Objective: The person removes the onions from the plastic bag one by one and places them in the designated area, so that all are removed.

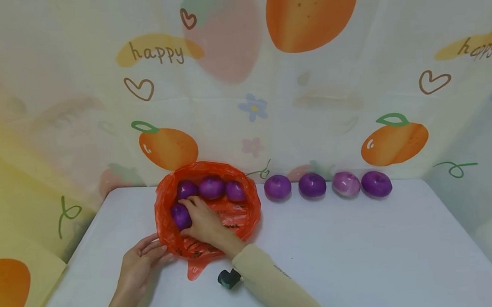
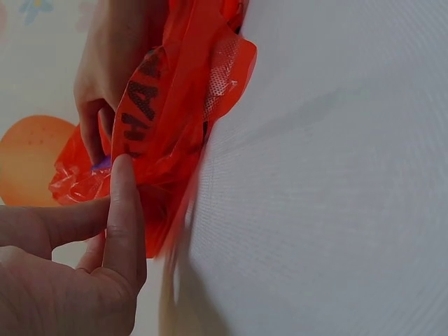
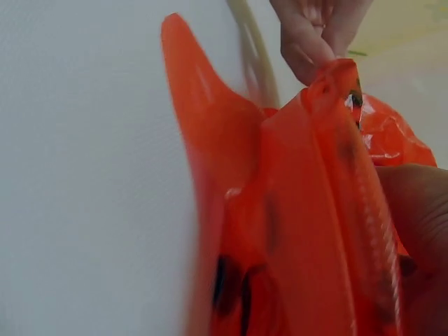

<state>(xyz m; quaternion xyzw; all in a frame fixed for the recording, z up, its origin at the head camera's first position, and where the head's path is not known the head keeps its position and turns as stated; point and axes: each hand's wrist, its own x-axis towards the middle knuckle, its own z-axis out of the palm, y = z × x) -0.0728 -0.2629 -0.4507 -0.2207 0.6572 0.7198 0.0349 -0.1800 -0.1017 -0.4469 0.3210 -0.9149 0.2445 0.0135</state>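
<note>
An orange-red plastic bag [image 1: 255, 214] stands on the table with its mouth spread wide, several purple onions inside. My right hand [image 1: 205, 221] reaches over the rim and grips a purple onion [image 1: 180, 217] at the bag's left side, thumb at the near side and fingers at the far side. Beyond it lie other onions [image 1: 211, 187] along the back wall of the bag. At the bag's front left, my left hand [image 1: 138, 263] pinches the plastic from outside. In the right wrist view, the bag hides most of the right hand [image 3: 420, 210].
To the right of the bag, several purple onions [image 1: 277, 187] stand in a row along the back of the white table [image 1: 362, 259]. A fruit-patterned cloth [image 1: 309, 84] hangs behind. A small dark object [image 1: 229, 279] shows beside the right sleeve [image 1: 275, 278].
</note>
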